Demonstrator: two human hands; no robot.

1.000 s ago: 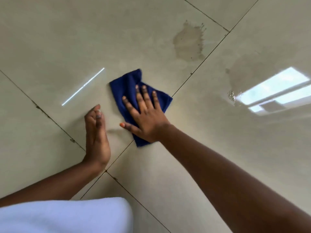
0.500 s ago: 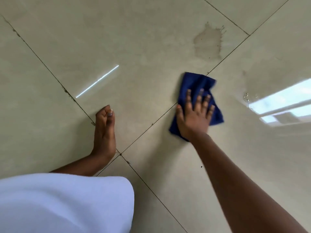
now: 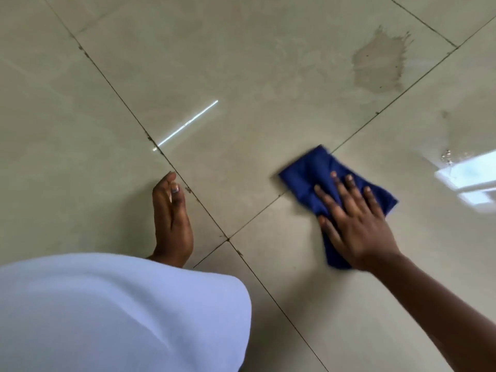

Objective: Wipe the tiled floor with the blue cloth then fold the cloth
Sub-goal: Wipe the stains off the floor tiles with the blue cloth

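Garment of white cloth [image 3: 115,312] at lower left — part of the person, no print visible. Left hand [image 3: 171,218], fingers straight and together, planted on the glossy beige tiled floor [image 3: 255,76] beside a dark grout line; holds nothing, likely bracing. Thin bright streak of reflected light [image 3: 188,124] beyond it. Crumpled dark blue cloth [image 3: 308,173] right of centre, lying across a grout line, pinned flat under the right hand [image 3: 357,224] — fingers spread and straight, pressing rather than gripping. Judged soft, light, limp; slides readily on the slick tile under palm pressure. For folding, best taken by pinching two free corners, the far-left one being the most exposed. Darker damp-looking patch [image 3: 378,65] further off, upper right, apart from the cloth. Window reflection [image 3: 472,178] at right edge. No brands, labels or readable writing anywhere.
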